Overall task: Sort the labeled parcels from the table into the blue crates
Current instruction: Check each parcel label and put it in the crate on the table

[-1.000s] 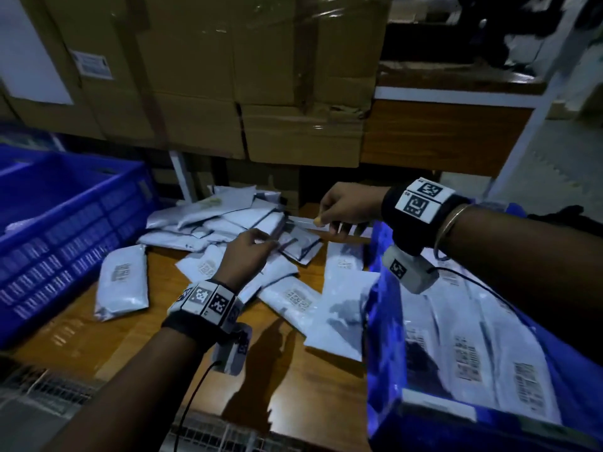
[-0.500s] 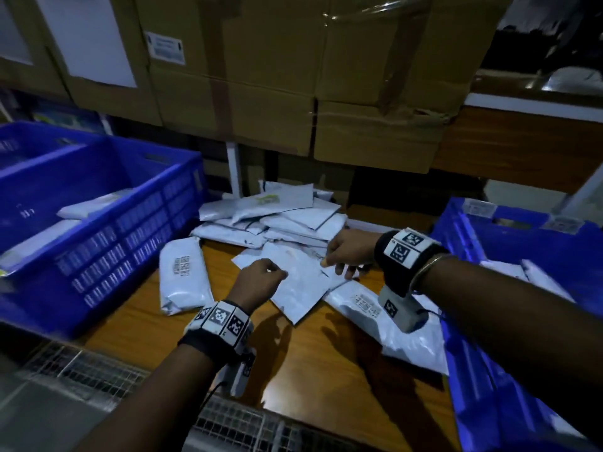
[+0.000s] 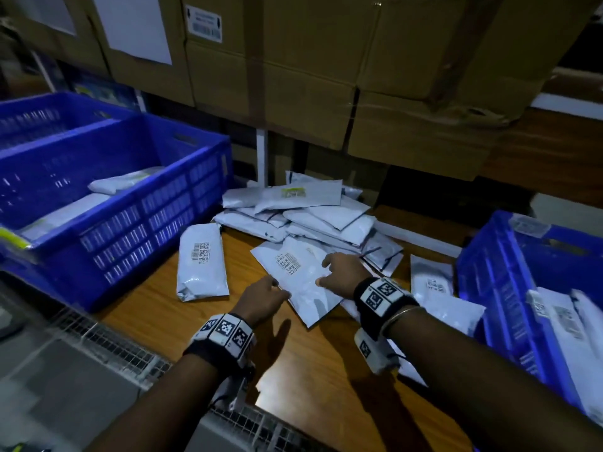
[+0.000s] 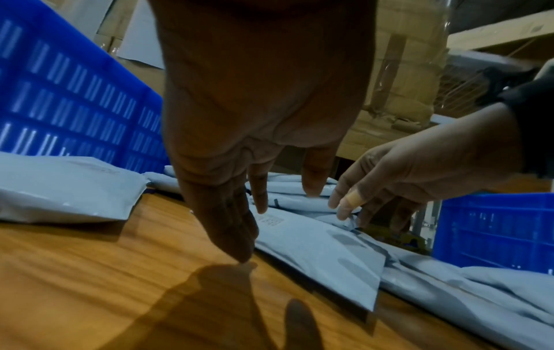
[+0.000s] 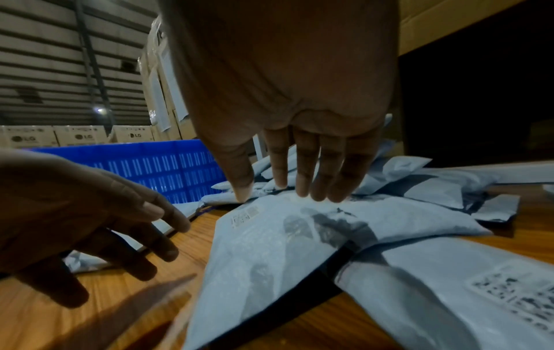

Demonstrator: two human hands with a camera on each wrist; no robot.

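A white labeled parcel (image 3: 303, 283) lies flat on the wooden table (image 3: 293, 363), barcode label up, in front of a pile of parcels (image 3: 313, 216). My left hand (image 3: 277, 288) hovers at the parcel's left edge with its fingers loose and holds nothing; the left wrist view shows that hand (image 4: 252, 232) pointing down at the table beside the parcel (image 4: 315, 241). My right hand (image 3: 326, 272) rests straight fingertips on the parcel's far right part. The right wrist view shows the right hand (image 5: 279, 187) touching the parcel (image 5: 284, 248).
A blue crate (image 3: 156, 207) with a few parcels stands at the left, and another blue crate (image 3: 496, 288) with parcels at the right. A lone parcel (image 3: 202, 259) lies beside the left crate. Cardboard boxes (image 3: 326, 76) hang over the back. A wire shelf edge (image 3: 107, 340) runs along the front.
The left hand has let go of the parcel's corner it was pinching. The parcel now lies flat with its label up, and the right hand has shifted onto its right side.
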